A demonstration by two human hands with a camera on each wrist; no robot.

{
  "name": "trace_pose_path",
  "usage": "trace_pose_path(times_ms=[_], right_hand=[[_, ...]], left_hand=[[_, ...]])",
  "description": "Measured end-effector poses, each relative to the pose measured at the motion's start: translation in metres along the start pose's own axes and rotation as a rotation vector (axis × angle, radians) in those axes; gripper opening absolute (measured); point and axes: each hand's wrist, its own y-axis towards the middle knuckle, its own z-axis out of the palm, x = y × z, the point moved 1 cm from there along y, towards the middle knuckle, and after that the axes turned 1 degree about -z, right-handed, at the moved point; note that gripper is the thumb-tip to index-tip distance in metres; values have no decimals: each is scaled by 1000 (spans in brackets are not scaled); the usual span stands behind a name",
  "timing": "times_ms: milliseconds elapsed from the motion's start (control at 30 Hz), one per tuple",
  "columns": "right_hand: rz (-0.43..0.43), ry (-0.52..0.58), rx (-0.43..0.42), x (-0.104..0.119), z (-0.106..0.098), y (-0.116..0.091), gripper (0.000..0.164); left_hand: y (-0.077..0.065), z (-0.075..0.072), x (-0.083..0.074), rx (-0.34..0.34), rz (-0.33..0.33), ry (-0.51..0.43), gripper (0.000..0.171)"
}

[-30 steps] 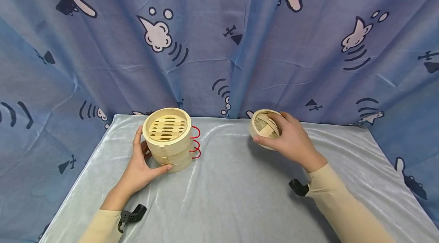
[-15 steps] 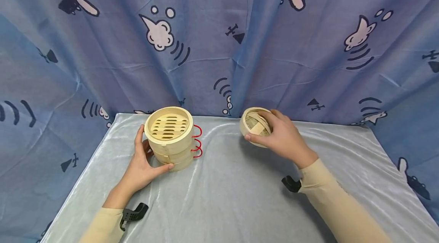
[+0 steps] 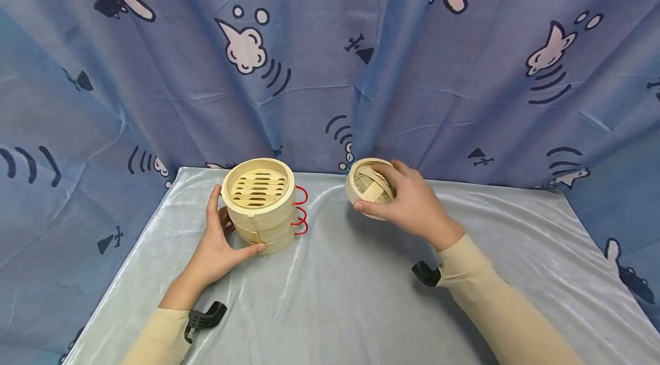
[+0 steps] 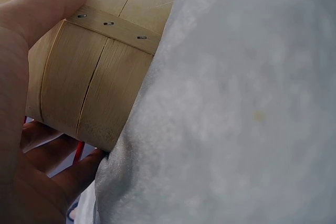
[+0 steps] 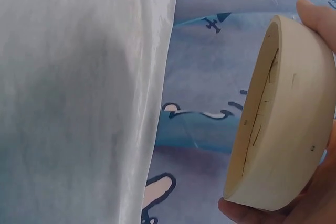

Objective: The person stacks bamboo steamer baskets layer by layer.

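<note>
A stack of round bamboo steamer baskets [image 3: 260, 222] stands upright at the left of the table, its slatted top basket uncovered. Red loops [image 3: 303, 195] stick out from its right side. My left hand [image 3: 216, 253] grips the stack from the left, thumb in front and fingers behind; in the left wrist view the thumb lies on the bamboo wall [image 4: 100, 72]. Right of the stack, my right hand [image 3: 415, 204] holds a woven bamboo steamer lid [image 3: 373, 190] by its rim, raised off the cloth. The right wrist view shows the lid's hollow underside edge-on.
A pale grey velvety cloth [image 3: 330, 296] covers the table. Close behind its far edge hangs a blue patterned curtain [image 3: 319, 55]. Black camera mounts [image 3: 425, 273] project from both wrists.
My right hand has carried the lid leftward, closer to the basket stack. The left hand keeps its hold, and the whole head view has shifted slightly.
</note>
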Motion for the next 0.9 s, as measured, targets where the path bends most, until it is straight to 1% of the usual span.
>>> trace_pose_path(times_ms=[200,400,633,900], right_hand=[[-21,13,1,14,4,6,93],[-35,21,7,28,5,12,95],[-98,23,-19,42,4,20,92],[-140,29,-29,59,3,27,89]], left_hand=[[1,-1,-2,3,2,-5,157],[1,-1,-1,5,6,-6,157],[1,0,0,7,10,-13,157],[1,0,1,2,15,-8,157]])
